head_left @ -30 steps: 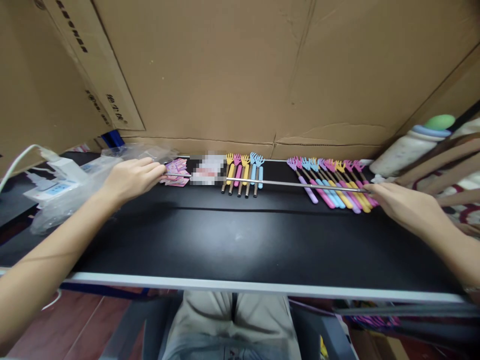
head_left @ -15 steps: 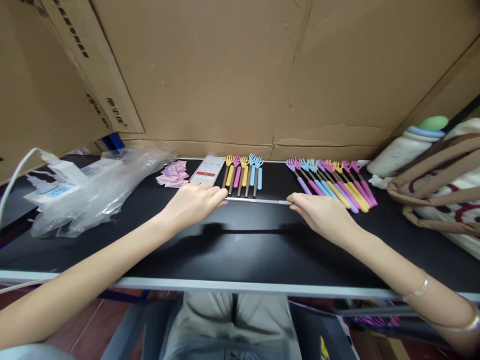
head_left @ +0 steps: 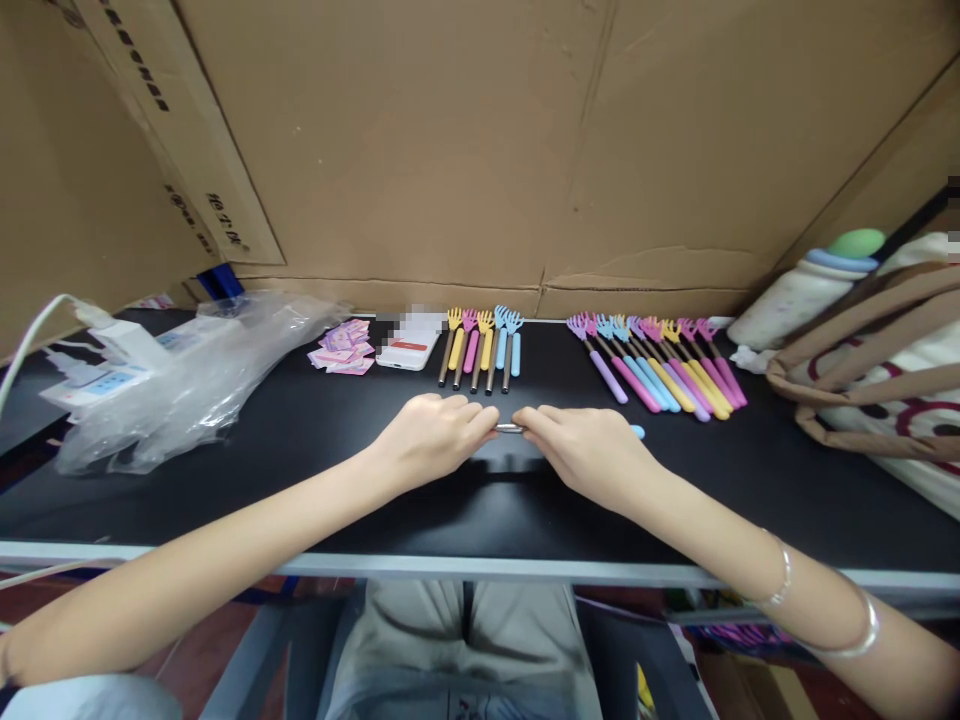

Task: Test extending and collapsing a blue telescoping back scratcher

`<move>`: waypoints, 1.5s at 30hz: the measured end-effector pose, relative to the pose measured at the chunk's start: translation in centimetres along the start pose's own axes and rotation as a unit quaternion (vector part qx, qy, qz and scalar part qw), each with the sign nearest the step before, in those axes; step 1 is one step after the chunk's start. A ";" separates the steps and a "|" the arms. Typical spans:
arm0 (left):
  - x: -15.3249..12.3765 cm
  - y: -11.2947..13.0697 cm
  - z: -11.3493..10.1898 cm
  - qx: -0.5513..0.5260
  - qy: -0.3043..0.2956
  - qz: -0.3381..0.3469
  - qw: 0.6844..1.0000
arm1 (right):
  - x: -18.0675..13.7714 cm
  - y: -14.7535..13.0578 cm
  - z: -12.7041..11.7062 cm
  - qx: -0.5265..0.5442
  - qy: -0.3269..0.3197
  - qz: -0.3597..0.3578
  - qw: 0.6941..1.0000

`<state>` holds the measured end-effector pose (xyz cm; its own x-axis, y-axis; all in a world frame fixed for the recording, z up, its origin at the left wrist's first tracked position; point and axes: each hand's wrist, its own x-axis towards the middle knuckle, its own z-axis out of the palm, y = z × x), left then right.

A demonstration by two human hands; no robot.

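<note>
My left hand [head_left: 435, 437] and my right hand [head_left: 589, 448] meet at the middle of the black table [head_left: 300, 480], fingertips almost touching. Both pinch one telescopic back scratcher [head_left: 510, 428], pushed in short: a bit of its steel rod shows between the fingers and its blue handle end pokes out past the right hand. Behind them lies a small row of collapsed scratchers [head_left: 484, 347] with yellow, pink and blue handles. Further right, a larger row of coloured scratchers [head_left: 660, 362] fans out.
A phone [head_left: 409, 345] and pink packets [head_left: 343, 348] lie left of the small row. Crumpled clear plastic bags [head_left: 180, 385] and a white power strip [head_left: 97, 375] fill the left end. A bottle [head_left: 810, 290] and a brown-handled bag [head_left: 877, 370] stand right. Cardboard walls the back.
The long extended rod has been pushed together: my hands came in from far apart to nearly touching at the table's middle, and moved nearer to me.
</note>
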<state>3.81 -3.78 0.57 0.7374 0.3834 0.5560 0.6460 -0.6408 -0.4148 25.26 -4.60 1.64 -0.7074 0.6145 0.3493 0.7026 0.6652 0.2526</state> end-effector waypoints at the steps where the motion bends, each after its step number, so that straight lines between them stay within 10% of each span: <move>1: 0.0 0.0 0.1 0.000 -0.003 0.007 1.000 | 0.0 -0.1 0.1 0.006 -0.005 -0.002 1.000; 18: -5.6 -9.7 -0.3 0.075 -0.059 0.035 0.995 | -5.3 10.1 1.0 -0.097 0.060 0.015 0.993; 32: -10.5 -14.1 -1.8 0.172 -0.116 -0.037 0.978 | -13.7 20.4 -0.2 -0.160 -0.067 0.163 0.971; 45: -12.2 -15.4 -2.0 0.204 -0.125 -0.042 0.970 | -14.9 21.5 0.1 -0.176 -0.085 0.179 0.964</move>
<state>-15.56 0.04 1.61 0.6710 0.6044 0.4294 0.6924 -0.3039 -0.6543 50.89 0.65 1.76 -0.3954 0.8586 0.3264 0.8658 0.2296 0.4447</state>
